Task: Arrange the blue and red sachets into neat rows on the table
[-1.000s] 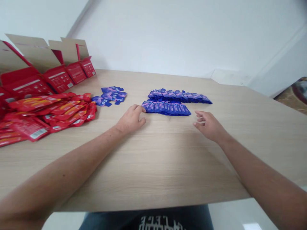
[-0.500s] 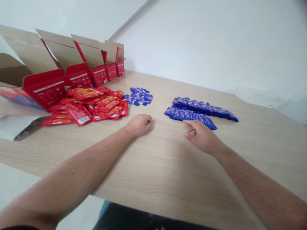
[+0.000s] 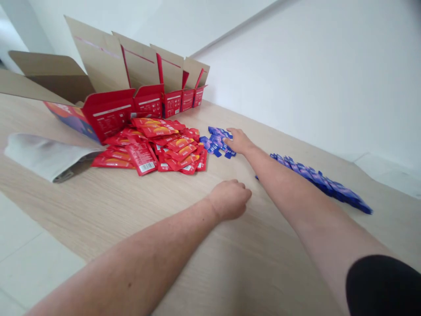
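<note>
My right hand [image 3: 239, 141] reaches over the small group of blue sachets [image 3: 215, 139] near the middle of the table. Its thumb and forefinger are spread apart at their right edge, and nothing shows held between them. Closer to me, my left hand [image 3: 231, 199] is curled into a fist just above or on the tabletop, with nothing visible in it. Overlapping blue sachets [image 3: 320, 179] form a long row on the right. My right forearm hides most of a second row beside it. A heap of red sachets [image 3: 164, 149] lies to the left of the blue group.
Several red cardboard boxes [image 3: 112, 115] with raised flaps stand in a line behind the red heap. A pale folded cloth [image 3: 49, 153] lies at the left of the wooden table [image 3: 158, 206]. A white wall [image 3: 296, 74] runs along the back.
My right hand has moved left from the rows of blue sachets to the small blue group. The view has turned left; my left hand stays in a fist.
</note>
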Available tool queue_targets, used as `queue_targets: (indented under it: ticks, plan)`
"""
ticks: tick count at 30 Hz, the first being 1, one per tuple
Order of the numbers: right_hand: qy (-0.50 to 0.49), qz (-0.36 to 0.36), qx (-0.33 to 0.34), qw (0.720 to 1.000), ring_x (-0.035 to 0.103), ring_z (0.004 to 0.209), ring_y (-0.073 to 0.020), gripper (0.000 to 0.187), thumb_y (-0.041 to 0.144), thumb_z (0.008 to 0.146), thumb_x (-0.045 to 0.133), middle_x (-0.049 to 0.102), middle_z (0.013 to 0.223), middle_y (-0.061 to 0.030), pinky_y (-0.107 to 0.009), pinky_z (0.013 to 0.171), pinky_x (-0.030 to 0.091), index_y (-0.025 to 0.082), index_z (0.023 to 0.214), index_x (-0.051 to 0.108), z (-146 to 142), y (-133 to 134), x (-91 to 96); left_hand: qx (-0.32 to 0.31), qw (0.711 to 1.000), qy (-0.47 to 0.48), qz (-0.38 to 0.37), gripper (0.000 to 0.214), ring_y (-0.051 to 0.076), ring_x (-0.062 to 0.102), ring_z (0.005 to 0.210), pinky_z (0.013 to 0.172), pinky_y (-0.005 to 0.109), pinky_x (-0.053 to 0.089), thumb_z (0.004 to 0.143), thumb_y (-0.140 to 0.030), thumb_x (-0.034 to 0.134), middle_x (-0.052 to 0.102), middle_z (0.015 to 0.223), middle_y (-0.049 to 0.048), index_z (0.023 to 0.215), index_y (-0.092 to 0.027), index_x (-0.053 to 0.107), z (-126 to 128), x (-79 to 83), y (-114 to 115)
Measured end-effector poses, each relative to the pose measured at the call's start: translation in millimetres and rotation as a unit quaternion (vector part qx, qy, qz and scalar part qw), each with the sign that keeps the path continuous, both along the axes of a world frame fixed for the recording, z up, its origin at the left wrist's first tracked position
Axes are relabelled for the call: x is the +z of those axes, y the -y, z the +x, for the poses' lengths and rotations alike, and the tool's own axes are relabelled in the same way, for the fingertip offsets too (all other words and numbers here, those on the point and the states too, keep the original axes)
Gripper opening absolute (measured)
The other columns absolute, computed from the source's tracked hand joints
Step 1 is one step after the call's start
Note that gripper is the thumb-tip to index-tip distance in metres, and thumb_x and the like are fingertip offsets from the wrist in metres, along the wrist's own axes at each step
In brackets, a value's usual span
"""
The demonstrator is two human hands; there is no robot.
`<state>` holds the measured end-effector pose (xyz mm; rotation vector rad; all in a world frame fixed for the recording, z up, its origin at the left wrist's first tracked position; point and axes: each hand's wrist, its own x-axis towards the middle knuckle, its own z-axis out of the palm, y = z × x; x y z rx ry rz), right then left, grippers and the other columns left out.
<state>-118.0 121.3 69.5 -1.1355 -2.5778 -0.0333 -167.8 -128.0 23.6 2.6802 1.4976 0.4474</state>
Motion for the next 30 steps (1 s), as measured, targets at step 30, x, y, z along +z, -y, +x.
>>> queue_targets:
  ticks: [30]
  plan:
    - [0.063, -0.139, -0.137, 0.979, 0.035, 0.157, -0.0475, 0.074, 0.071, 0.106, 0.048, 0.034, 0.176, -0.0113, -0.078, 0.125, 0.028, 0.042, 0.173, 0.041, -46.5, 5.4, -53.4, -0.013, 0.979, 0.086, 0.187, 0.024, 0.026, 0.074, 0.085, 0.068, 0.041, 0.055, 0.098, -0.028, 0.056, 0.079, 0.092, 0.0106, 0.086, -0.019, 0.074, -30.3, 25.6, 9.4]
